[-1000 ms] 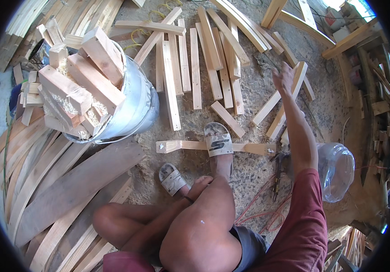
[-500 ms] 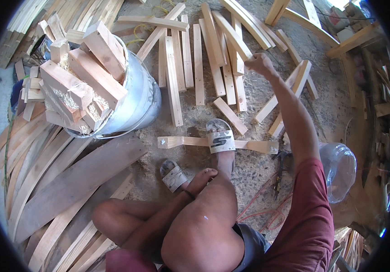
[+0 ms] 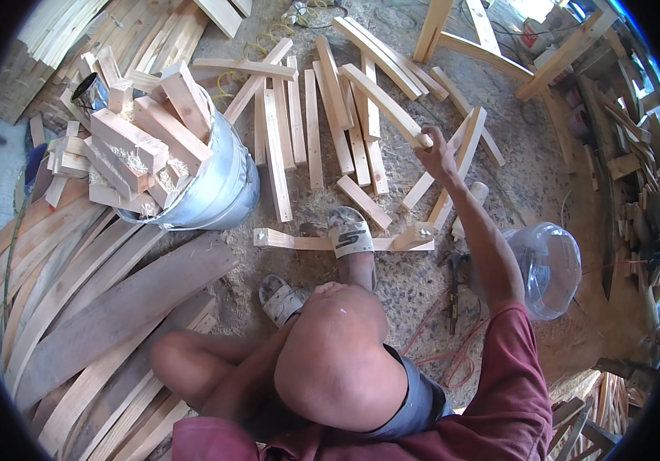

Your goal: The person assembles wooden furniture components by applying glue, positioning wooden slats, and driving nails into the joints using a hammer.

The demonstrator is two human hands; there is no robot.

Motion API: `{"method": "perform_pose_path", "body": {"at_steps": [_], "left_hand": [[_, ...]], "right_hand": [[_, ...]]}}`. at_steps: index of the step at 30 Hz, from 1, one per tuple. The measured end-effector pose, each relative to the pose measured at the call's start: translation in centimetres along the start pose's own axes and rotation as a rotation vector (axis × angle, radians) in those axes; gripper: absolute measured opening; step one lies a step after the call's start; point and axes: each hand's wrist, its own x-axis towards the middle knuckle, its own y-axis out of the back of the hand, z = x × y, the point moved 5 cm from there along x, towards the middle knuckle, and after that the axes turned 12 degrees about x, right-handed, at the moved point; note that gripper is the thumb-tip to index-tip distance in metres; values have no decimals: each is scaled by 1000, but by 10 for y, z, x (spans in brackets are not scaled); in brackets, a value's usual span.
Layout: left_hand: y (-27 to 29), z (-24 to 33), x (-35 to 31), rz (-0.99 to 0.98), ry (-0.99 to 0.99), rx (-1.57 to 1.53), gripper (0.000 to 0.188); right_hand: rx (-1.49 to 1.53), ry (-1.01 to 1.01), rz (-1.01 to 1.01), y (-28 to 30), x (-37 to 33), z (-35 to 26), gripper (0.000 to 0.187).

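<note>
My right hand (image 3: 436, 157) is closed around the near end of a pale wooden stick (image 3: 382, 101), whose far part lies over other sticks on the ground. Mostly hidden behind my raised knee, my left hand (image 3: 330, 289) shows only a little, and its fingers cannot be made out. A slippered foot (image 3: 351, 234) presses on a wooden rail (image 3: 310, 243) lying crosswise. Short blocks sit at both ends of that rail; the right block (image 3: 414, 237) stands at an angle. Below my right hand is a white bottle (image 3: 470, 209), partly covered by the forearm.
At left stands a bucket (image 3: 226, 188) full of wood blocks and shavings, above a pile of curved boards (image 3: 122, 315). A hammer (image 3: 454, 296), an orange cord (image 3: 460, 361) and a clear plastic jug (image 3: 549, 269) lie at right. Several loose sticks (image 3: 276, 157) spread ahead.
My right hand has drawn the stick nearer to me. The left hand has slipped mostly behind the knee. The right block on the rail now shows its end face. The whole view has shifted slightly.
</note>
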Motion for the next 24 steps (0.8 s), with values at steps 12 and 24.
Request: {"method": "perform_pose_path", "body": {"at_steps": [12, 24], "left_hand": [[-8, 19, -24, 12, -1, 23, 37], [-7, 25, -28, -11, -23, 50, 37]], "right_hand": [[763, -312, -97, -9, -18, 0, 39], [1398, -649, -397, -51, -11, -41, 37]]}}
